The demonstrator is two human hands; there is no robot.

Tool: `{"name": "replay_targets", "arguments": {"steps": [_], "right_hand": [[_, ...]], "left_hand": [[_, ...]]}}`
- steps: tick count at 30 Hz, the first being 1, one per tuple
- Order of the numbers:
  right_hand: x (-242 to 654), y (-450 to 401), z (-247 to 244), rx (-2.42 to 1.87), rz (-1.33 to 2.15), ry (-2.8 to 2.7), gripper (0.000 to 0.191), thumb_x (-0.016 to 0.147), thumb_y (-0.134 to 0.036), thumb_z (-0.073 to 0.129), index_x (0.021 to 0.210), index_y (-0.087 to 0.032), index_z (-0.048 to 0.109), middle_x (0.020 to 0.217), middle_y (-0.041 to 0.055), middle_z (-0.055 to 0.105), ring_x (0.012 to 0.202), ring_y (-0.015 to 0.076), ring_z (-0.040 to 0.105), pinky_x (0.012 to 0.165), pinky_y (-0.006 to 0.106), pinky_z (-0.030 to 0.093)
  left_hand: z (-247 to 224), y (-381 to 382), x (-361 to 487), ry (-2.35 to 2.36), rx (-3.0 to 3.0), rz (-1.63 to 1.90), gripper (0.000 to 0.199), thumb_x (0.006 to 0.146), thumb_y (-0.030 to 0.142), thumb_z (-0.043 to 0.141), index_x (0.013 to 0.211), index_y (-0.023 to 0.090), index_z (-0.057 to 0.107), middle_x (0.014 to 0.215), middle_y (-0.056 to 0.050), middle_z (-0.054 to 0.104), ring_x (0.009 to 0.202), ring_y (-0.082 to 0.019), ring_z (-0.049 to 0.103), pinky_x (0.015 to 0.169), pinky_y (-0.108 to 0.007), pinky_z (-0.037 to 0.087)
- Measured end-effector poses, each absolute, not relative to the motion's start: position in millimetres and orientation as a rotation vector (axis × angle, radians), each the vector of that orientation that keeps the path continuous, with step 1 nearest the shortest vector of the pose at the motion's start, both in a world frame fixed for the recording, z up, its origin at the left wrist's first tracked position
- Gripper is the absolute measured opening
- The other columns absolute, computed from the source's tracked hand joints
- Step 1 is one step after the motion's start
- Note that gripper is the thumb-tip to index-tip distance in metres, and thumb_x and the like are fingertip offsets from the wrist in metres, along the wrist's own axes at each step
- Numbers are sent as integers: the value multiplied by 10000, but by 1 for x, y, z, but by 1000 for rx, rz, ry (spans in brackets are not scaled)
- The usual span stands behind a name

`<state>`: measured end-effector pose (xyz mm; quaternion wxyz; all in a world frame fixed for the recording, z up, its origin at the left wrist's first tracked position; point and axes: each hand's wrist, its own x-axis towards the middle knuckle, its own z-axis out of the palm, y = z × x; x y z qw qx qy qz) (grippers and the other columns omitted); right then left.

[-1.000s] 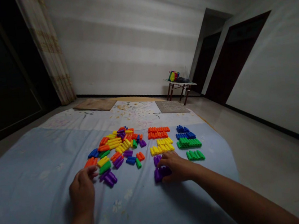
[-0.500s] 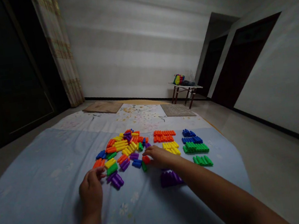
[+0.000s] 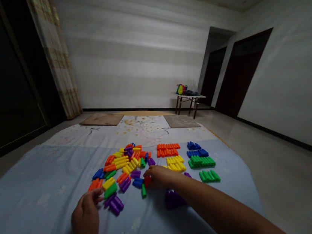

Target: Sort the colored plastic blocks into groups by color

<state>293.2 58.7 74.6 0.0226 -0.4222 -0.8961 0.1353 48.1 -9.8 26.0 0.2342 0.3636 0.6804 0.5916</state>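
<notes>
- While my right hand [image 3: 161, 177] reaches across the blue cloth [image 3: 53, 209], its fingertips are at the red-orange block [image 3: 147, 181]; my knuckles hide the thumb side, so I cannot tell whether I have it gripped
- My left hand [image 3: 85, 213] is at the near left of the mixed pile [image 3: 121, 161], fingers loosely curled with nothing showing in them — their tips are just beside the green block [image 3: 110, 191]
- That red-orange block lies at the pile's near right, with the blue block [image 3: 138, 182] just to its left and the small green block [image 3: 144, 190] on its near side
- I'd pinch it by its sides and lift before any sideways drag, so its neighbours don't get shoved
- My forearm crosses over the purple row [image 3: 174, 199], hiding part of it; a high wrist should spare it a knock
- Bare cloth gives me room nearest my body and out past my left hand
- On the right it's tighter — yellow rows [image 3: 175, 164], then green rows [image 3: 210, 176], then the cloth's curved edge and the floor [image 3: 283, 177] beyond, where a nudged block might drop
</notes>
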Motion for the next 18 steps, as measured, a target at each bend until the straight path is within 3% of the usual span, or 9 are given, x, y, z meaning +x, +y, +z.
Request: {"name": "replay_targets", "arguments": {"steps": [9, 18], "right_hand": [[316, 71, 91, -1226, 468, -2594, 544, 668, -213, 647, 1200, -230, 535, 1096, 63, 583, 810, 146, 598, 687, 227, 465], [390, 150, 89, -1660, 276, -2216, 516, 686, -125, 576, 1200, -158, 539, 1113, 86, 576, 885, 136, 576, 780, 221, 433]], "left_hand": [[36, -13, 51, 1852, 963, 1607, 306, 733, 389, 354, 769, 204, 594, 812, -35, 634, 758, -196, 609, 693, -335, 497], [28, -10, 48, 1857, 995, 1605, 315, 720, 396, 349, 770, 199, 591, 818, -37, 633, 737, -196, 606, 701, -345, 508]]}}
